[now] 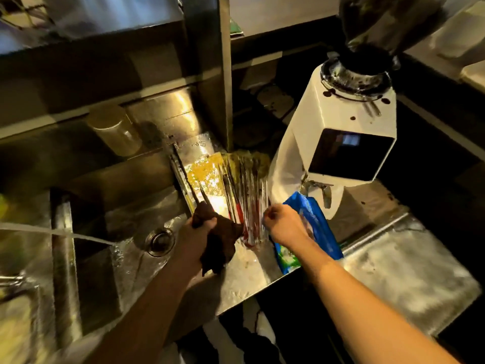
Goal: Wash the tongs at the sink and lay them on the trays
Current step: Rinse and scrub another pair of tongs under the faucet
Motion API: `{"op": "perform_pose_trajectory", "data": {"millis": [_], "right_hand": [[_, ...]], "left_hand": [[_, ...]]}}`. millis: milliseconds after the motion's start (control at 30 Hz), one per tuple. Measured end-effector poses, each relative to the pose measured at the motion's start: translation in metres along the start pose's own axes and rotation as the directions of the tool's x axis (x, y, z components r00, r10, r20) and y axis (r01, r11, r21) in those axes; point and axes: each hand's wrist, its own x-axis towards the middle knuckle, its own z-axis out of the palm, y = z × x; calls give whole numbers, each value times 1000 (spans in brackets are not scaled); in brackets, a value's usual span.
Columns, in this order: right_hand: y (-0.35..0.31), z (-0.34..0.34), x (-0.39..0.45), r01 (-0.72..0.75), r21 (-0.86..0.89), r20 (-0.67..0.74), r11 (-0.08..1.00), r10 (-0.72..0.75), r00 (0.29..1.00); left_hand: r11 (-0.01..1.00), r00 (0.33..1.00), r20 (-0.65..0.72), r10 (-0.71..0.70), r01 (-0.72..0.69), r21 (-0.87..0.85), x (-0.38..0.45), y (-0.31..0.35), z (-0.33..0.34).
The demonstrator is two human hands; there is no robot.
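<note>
My left hand (199, 232) grips a dark brown cloth (220, 245) wrapped round the near end of a pair of long dark tongs (187, 179). These tongs point away over the wet steel tray (199, 145) beside the sink. A blurred bundle of several tongs with red handles (246, 203) lies on the drainboard to the right of them. Its far tips reach a yellow-green pad (207, 174). My right hand (284, 225) is curled at the bundle's near right edge and seems to pinch it; blur hides the exact contact.
The sink basin (126, 232) with its drain (160, 241) lies left, and a water stream (78, 236) runs into it. A white coffee grinder (341, 143) and a blue packet (315, 229) stand right of my right hand. A steel counter (406, 274) extends right.
</note>
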Motion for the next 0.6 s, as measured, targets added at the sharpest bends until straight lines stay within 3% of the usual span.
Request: {"op": "perform_pose_trajectory", "data": {"millis": [133, 300, 500, 600], "right_hand": [[2, 22, 29, -13, -188, 70, 982, 27, 997], [7, 41, 39, -100, -170, 83, 980, 115, 990], [-1, 29, 38, -74, -199, -88, 977, 57, 994], [-12, 15, 34, -91, -215, -107, 972, 69, 992]], "left_hand": [[1000, 994, -102, -29, 28, -12, 6, -5, 8], [992, 983, -158, -88, 71, -106, 5, -9, 9], [991, 983, -168, -71, 49, -128, 6, -8, 8], [984, 986, -153, -70, 43, -172, 6, -6, 6]]}}
